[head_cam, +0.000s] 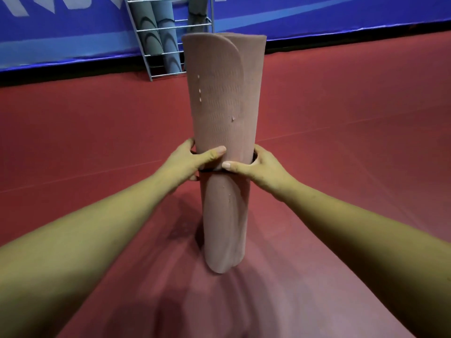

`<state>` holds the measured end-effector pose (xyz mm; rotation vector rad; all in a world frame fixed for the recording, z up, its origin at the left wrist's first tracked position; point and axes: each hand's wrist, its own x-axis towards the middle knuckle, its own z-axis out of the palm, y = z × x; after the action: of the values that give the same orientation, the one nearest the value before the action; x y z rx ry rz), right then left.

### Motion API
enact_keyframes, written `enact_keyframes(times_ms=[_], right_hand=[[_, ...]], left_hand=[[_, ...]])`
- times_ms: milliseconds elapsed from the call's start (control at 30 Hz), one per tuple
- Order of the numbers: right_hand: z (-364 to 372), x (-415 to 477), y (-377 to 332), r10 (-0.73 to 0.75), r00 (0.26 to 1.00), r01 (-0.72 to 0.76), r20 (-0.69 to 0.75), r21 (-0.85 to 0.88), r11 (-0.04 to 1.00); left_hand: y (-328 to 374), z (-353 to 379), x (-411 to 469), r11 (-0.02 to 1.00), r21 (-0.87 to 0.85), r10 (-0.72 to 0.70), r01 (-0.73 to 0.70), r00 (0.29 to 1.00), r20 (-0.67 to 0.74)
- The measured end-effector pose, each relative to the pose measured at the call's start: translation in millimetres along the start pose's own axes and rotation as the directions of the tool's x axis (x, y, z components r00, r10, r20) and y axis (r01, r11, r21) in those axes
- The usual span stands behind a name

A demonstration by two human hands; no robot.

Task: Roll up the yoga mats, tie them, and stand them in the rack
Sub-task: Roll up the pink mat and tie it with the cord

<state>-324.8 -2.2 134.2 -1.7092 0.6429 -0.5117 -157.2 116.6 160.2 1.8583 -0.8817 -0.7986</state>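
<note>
Both hands clamped round pink mat (220, 113) at mid-height, w/ dark strap (209, 170) under them. Left hand (195, 158): thumb across front of roll, other fingers wrapped behind at 9 o'clock side. Right hand (253, 167): thumb pressed on front just above strap, fingers curled round 3 o'clock side. Thumbs nearly meeting at centre. Strap seen only as short dark arc between the two thumbs; whether fully closed or knotted – can't tell, rest hidden by hands.

Mat itself: rolled tight, upright, slight lean, outer flap edge curving down upper front. Bottom end at 6 o'clock of the grip, close to red floor (341, 118); touching floor or lifted just off – can't tell.

Step in hand, prob.: tying stage, i.e. seating strap round middle of roll, or already carrying tied roll. Rolling looks done.

Rack (146, 57) at 12 o'clock, a bit toward 11, behind the mat's top, well apart from hands, against blue wall (341, 11). Grey mats (161, 40) already upright inside, left part.

Next move calls for: checking strap holds w/o roll springing open, keeping both-hand squeeze, walking roll fwd to 12 o'clock, lifting over wire front, lowering end-first beside grey ones. Free slot likely on right part, but partly hidden by pink roll.
</note>
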Motion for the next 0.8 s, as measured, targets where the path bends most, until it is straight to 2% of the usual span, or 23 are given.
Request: enact_keyframes(times_ms=[167,300,633,800], right_hand=[[-24,65,-51,-0.024,0.996,0.025,0.087,-0.008,1.000],[-36,100,-130,0.029,0.999,-0.030,-0.013,-0.038,0.999],[-41,108,-460,0.129,0.991,-0.129,-0.036,-0.015,0.992],[-25,114,-586,0.155,0.986,-0.155,-0.056,0.009,0.988]], left_hand=[[58,-27,46,0.999,-0.053,0.003,-0.004,1.000,-0.023],[143,-75,50,0.996,-0.089,0.012,-0.013,1.000,-0.007],[422,-274,-12,0.990,-0.115,-0.072,0.082,0.993,0.092],[520,-359,-35,0.992,-0.100,-0.056,0.070,0.988,0.142]])
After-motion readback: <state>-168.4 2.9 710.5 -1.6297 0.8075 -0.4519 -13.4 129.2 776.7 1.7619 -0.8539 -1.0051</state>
